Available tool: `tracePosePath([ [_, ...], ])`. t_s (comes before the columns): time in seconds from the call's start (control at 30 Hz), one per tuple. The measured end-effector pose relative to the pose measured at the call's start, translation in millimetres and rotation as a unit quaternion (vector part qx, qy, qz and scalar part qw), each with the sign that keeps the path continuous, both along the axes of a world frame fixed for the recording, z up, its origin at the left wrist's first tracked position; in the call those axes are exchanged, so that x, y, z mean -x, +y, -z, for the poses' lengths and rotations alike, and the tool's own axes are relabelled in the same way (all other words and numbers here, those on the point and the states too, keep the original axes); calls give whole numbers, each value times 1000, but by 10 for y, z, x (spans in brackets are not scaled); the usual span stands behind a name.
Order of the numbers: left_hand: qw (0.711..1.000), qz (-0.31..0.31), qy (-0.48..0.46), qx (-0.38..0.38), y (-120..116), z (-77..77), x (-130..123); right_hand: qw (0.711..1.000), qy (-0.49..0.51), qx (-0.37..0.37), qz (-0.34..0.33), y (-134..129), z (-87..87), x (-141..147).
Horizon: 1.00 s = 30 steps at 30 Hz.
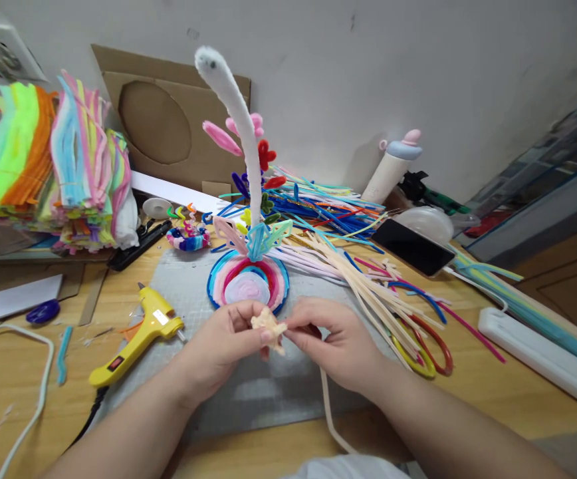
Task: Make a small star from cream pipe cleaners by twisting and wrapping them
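Between the fingertips of my left hand point(229, 339) is a small cream figure bent from fuzzy pipe cleaner point(267, 323), with short stubs sticking out. The fingers of my right hand point(341, 339) pinch a stub at its right side. From under the right hand a long cream pipe cleaner strand point(327, 406) hangs toward my lap; whether it joins the figure is hidden. Just beyond both hands stands a pipe cleaner ornament: a ringed round base point(281, 283), a tall curved white stem point(252, 156), pastel butterfly shapes point(256, 241) and small coloured flowers.
A yellow glue gun point(141, 336) lies left of my hands on a grey mat point(248, 409). Loose pipe cleaners point(363, 273), scissors point(445, 356), a phone point(412, 246) and a power strip point(542, 359) lie right. Bundled pipe cleaners point(22, 153) and cardboard point(203, 100) stand behind.
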<state>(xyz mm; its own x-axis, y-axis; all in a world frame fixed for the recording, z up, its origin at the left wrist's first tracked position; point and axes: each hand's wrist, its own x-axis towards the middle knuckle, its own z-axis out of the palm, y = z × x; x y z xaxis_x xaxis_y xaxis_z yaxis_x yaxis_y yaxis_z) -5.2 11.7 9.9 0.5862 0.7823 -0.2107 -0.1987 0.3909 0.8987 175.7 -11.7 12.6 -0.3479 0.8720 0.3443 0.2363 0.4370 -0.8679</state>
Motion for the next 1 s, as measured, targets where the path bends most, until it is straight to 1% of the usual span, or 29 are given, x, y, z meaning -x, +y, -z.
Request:
tracePosePath([
  [0.07, 999, -38, 1, 2, 1, 4, -22, 997, -51, -63, 9, -19, 29, 2],
  [0.13, 998, -67, 14, -2, 3, 13, -40, 987, -108, -117, 20, -38, 51, 1],
  [0.2, 994, -97, 54, -21, 1, 23, -55, 974, -164, -154, 32, -54, 63, -2],
  [0.27, 982, -128, 118, -70, -10, 25, -67, 961, -208, -175, 41, -66, 65, -6],
  [0.33, 958, -149, 194, -148, -26, 17, -72, 951, -242, -188, 46, -74, 61, -8],
  [0.4, 927, -148, 260, -227, -37, -5, -67, 942, -264, -200, 52, -77, 54, -10],
  [0.47, 901, -121, 307, -283, -35, -36, -50, 938, -277, -205, 49, -75, 43, -14],
  [0.5, 892, -98, 322, -301, -30, -53, -36, 939, -276, -200, 44, -72, 36, -18],
  [0.53, 887, -69, 331, -315, -22, -69, -19, 944, -268, -191, 38, -69, 28, -22],
  [0.6, 880, -6, 340, -331, -7, -97, 23, 961, -233, -147, 19, -59, 8, -33],
  [0.7, 883, 69, 328, -328, 2, -124, 90, 988, -150, -38, -20, -42, -22, -38],
  [0.77, 900, 106, 303, -295, 0, -136, 128, 994, -96, 52, -33, -29, -38, -30],
  [0.87, 937, 135, 234, -222, 0, -138, 168, 985, -16, 167, -43, -9, -52, -10],
  [0.93, 962, 134, 171, -164, 5, -123, 180, 977, 30, 202, -55, -4, -56, 1],
  [1.0, 983, 115, 102, -102, 10, -97, 173, 976, 59, 201, -55, -12, -58, 10],
])
